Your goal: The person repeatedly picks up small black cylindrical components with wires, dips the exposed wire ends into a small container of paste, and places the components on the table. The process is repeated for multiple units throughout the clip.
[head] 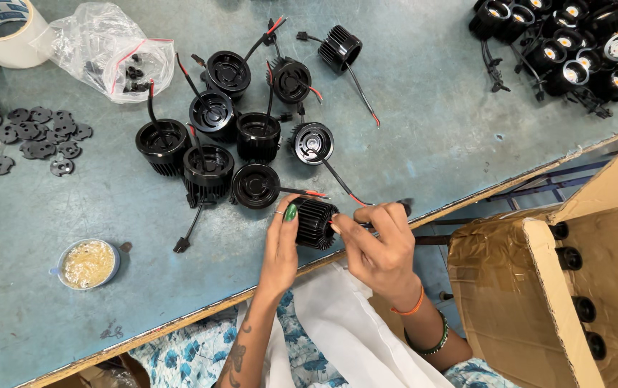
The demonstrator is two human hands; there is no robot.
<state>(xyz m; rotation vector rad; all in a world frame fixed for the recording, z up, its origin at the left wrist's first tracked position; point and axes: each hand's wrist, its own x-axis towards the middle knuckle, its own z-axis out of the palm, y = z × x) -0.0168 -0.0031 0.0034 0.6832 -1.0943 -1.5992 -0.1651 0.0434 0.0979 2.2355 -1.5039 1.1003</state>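
Heatsink (314, 223): black and finned, up between both hands at the table's (424, 122) near edge, lying on its side.
Left hand (281, 244): fingers wrapped on the heatsink's left end, thumb on top.
Right hand (377, 248): fingertips pinching its right end, and a dark tool (403, 206) pokes out past the fingers.
Wires (337, 188): red and black, trailing off just above.
Beyond: a cluster of housings (208, 169), washers (36, 136) far left, a cardboard box (582, 280) at right.

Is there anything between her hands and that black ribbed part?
Nothing visible does. The left hand and the right hand both already touch the black finned housing, holding it directly at the table edge.
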